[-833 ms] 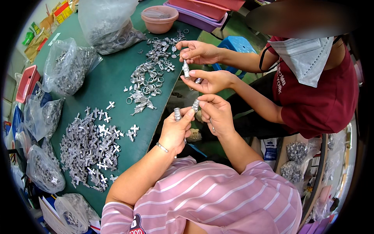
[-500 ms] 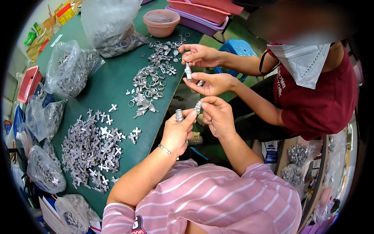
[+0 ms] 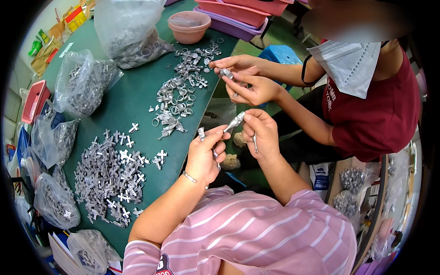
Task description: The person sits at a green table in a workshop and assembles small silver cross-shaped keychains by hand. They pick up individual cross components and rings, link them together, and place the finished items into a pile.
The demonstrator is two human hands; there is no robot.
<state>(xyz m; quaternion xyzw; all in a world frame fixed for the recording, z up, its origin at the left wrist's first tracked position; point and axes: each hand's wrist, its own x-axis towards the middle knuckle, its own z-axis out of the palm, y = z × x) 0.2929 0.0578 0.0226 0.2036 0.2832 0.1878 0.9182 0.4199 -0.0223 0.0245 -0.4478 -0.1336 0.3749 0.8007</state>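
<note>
A silver metal piece (image 3: 236, 120), slim at one end and thicker with a bumpy surface at the other, spans the gap between my hands. The thumb and fingers of my left hand (image 3: 205, 156) pinch its slim end, while my right hand (image 3: 261, 135) grips the thick end. A second silver piece (image 3: 201, 133) sticks up from my left fist; its lower part is hidden by the fingers. From my right hand hangs a thin metal rod (image 3: 255, 145). Both hands are off the table's edge, right of a pile of small grey metal crosses (image 3: 107, 176).
Across from me a co-worker's hands (image 3: 250, 87) hold a similar silver piece (image 3: 226, 73). On the green table (image 3: 137, 98) lie metal rings (image 3: 176, 98), leaf-like pieces (image 3: 169, 124), bags of metal parts (image 3: 85, 85) and a pink bowl (image 3: 189, 23). Stacked baskets (image 3: 233, 16) stand behind.
The silver piece between my hands has turned so its slim end shows at my left fingers. My right hand shifted slightly right. The co-worker's silver piece has tilted from upright.
</note>
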